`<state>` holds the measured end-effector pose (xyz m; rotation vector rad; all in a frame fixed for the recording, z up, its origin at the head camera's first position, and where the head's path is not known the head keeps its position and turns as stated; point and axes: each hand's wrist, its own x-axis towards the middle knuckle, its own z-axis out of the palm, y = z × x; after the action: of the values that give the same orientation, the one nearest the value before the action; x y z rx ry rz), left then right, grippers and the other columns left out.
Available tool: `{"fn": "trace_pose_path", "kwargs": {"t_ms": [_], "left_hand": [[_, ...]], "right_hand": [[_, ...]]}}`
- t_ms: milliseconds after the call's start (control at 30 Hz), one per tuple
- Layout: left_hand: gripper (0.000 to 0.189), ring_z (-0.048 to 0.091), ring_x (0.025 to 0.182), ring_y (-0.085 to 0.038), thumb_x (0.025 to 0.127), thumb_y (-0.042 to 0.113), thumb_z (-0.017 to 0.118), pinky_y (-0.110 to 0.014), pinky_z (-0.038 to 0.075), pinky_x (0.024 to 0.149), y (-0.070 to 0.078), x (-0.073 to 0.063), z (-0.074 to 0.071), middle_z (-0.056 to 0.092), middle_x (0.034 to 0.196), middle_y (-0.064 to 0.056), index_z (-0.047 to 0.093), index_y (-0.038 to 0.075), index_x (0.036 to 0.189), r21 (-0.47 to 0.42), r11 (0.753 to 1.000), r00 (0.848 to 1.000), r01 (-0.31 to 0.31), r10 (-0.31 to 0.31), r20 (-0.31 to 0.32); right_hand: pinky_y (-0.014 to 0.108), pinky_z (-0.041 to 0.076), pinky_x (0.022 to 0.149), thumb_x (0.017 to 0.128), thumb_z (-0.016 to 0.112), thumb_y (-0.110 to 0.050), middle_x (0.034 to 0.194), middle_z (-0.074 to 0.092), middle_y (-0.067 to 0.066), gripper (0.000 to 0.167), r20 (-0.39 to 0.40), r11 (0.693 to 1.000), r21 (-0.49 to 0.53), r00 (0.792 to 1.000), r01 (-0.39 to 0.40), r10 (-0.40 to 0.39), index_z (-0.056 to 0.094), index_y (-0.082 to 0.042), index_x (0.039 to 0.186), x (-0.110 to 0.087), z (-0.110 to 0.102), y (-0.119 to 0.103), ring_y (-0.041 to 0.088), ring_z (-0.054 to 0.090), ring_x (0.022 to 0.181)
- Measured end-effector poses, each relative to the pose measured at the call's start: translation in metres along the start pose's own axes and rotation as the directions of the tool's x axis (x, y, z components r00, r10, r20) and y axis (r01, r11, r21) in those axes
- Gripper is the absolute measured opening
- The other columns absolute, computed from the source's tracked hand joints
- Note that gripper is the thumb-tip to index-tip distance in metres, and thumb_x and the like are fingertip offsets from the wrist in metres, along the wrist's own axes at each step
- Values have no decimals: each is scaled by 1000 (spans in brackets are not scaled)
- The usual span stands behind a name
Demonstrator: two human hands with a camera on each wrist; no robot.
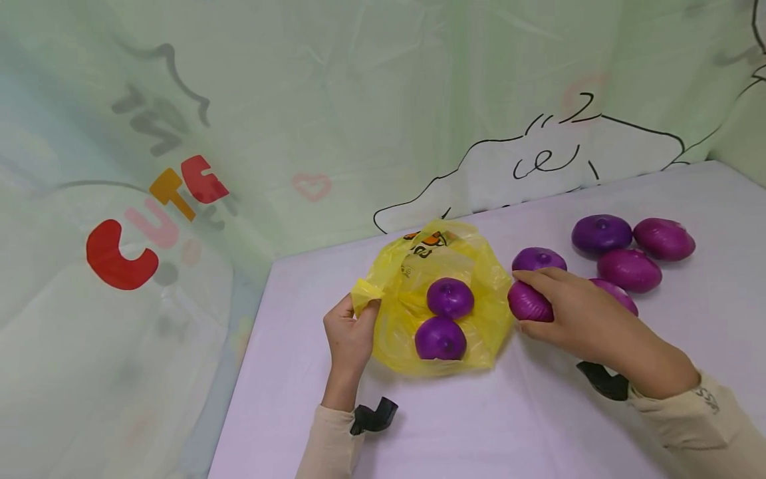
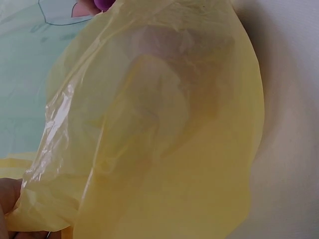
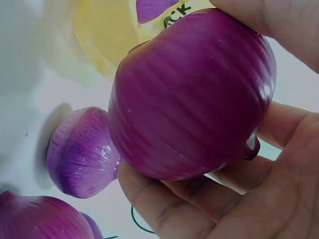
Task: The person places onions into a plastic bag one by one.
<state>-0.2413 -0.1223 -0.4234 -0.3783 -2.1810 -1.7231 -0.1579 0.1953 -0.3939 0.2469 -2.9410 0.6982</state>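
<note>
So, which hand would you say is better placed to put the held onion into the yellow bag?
Probably the right hand: it grips the onion close beside the yellow bag, while the left hand holds the bag's edge.

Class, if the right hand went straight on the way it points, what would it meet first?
Probably the facing edge of the yellow bag, though depth between them is unclear.

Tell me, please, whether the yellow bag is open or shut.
Open: the left hand pinches the yellow bag by its edge, and two purple onions show inside its mouth.
</note>
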Motion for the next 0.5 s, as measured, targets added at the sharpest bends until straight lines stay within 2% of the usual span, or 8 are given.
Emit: {"fn": "trace_pose_path", "kwargs": {"t_ms": [267,500], "left_hand": [[16,75,83,-29,97,11,72,-29,62,77,-2,0,-2,79,103,-9,80,0,107,-3,1000,1000,2,-2,-9],[17,75,83,-34,96,10,72,-29,63,74,-1,1,0,79,103,-12,79,-1,107,-27,1000,1000,2,-2,1]], "right_hand": [[68,51,95,84,86,-32,137,58,34,77,-4,1000,4,1000,14,-14,55,2,146,1,0,-4,53,58,120],[68,51,94,83,87,-33,139,56,34,79,-9,1000,16,1000,21,-21,55,2,146,2,-1,-6,54,58,120]]}}
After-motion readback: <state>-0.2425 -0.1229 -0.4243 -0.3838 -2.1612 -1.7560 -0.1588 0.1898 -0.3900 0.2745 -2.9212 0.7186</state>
